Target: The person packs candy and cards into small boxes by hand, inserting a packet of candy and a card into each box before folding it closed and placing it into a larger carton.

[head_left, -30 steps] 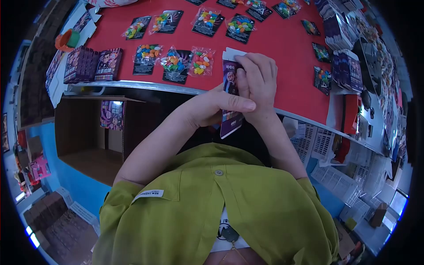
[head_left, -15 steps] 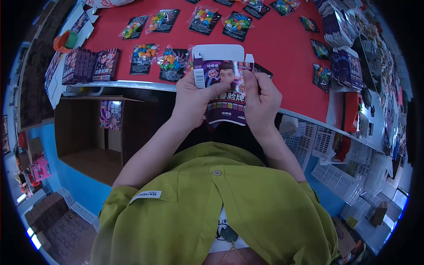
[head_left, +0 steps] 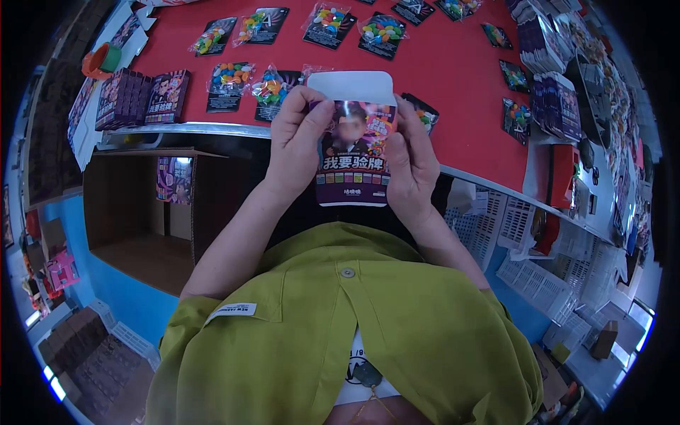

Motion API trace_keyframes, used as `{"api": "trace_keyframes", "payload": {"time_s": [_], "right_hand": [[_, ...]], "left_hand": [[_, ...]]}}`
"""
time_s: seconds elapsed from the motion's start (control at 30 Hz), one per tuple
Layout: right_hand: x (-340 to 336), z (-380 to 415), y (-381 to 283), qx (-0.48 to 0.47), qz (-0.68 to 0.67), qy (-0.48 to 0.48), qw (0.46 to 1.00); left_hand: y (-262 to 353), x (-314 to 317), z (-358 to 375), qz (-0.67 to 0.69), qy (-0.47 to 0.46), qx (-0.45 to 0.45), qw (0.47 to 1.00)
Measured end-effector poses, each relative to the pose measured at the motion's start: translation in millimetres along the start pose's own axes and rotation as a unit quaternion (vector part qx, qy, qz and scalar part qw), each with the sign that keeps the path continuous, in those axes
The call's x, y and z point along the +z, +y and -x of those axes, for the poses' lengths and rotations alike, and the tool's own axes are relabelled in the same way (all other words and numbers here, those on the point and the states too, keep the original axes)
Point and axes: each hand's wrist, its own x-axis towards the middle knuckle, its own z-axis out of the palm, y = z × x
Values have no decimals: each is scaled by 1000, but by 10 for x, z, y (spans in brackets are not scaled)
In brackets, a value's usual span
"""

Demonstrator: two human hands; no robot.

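On our red table (head_left: 453,92) lie candy packets (head_left: 269,88); before its edge, our left hand (head_left: 296,138) and right hand (head_left: 416,159) pinch the purple box (head_left: 354,159) by its sides, flap up. Squeezing harder could crease its thin card walls.

**Glossy Print, Matt Cloth**

The printed box (head_left: 354,190) looked like smooth, glossy card, its flap (head_left: 350,86) matt white. At twelve o'clock, shiny clear plastic bags (head_left: 382,30) topped a smooth red tabletop (head_left: 460,92) with a metal edge (head_left: 227,129). Matt brown cardboard formed the nine-o'clock carton (head_left: 127,205); white plastic, the four-o'clock crates (head_left: 535,285); matt cloth, the six-o'clock shirt (head_left: 425,319).
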Motion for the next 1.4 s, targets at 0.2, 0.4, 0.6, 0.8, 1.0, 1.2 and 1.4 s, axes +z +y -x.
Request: {"api": "trace_keyframes", "payload": {"time_s": [0.2, 0.4, 0.6, 0.8, 1.0, 1.2, 1.4], "right_hand": [[-212, -24, 106, 4, 68, -133, 989], [-235, 21, 67, -143, 362, -108, 915], [-343, 138, 100, -227, 425, -244, 841], [-373, -68, 68, -59, 357, -201, 910], [-390, -234, -39, 179, 328, -243, 895], [-303, -176, -86, 99, -33, -89, 991], [-274, -264, 53, 98, -55, -51, 992]], "left_hand": [[21, -95, 68, 113, 34, -67, 991], [12, -123, 5, 100, 82, -149, 980], [-23, 53, -17, 54, 58, -141, 987], [-2, -72, 139, -9, -99, 29, 995], [-41, -47, 14, -76, -65, 18, 995], [72, 3, -200, 42, -63, -120, 990], [98, -41, -266, 47, -114, -111, 986]]}}
